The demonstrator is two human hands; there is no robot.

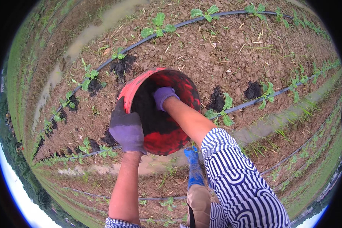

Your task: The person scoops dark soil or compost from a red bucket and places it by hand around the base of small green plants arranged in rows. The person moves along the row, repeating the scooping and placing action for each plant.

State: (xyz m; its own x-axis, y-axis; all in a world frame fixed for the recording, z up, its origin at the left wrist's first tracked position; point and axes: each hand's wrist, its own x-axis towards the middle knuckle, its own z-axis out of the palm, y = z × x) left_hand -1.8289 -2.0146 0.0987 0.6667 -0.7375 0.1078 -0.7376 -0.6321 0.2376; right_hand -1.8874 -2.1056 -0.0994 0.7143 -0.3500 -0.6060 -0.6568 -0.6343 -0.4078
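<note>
A red bucket [162, 144], smeared black inside, is tilted in front of me over the soil bed. My left hand [127, 128], in a purple glove with black-stained fingers, grips its near left rim. Inside it lies dark, fine material [144, 114]. My right hand [164, 98], also in a purple glove, reaches into the bucket; its fingers are sunk in or hidden by the dark material, so what it holds does not show. Small dark heaps [217, 99] lie beside young leafy plants [227, 109] on the bed.
Black drip lines [193, 20] run along both plant rows. Muddy water stands in furrows [256, 128] on either side of the bed. Below the bucket shows a blue boot [195, 171] on my leg. More plant rows and grass stretch away at both sides.
</note>
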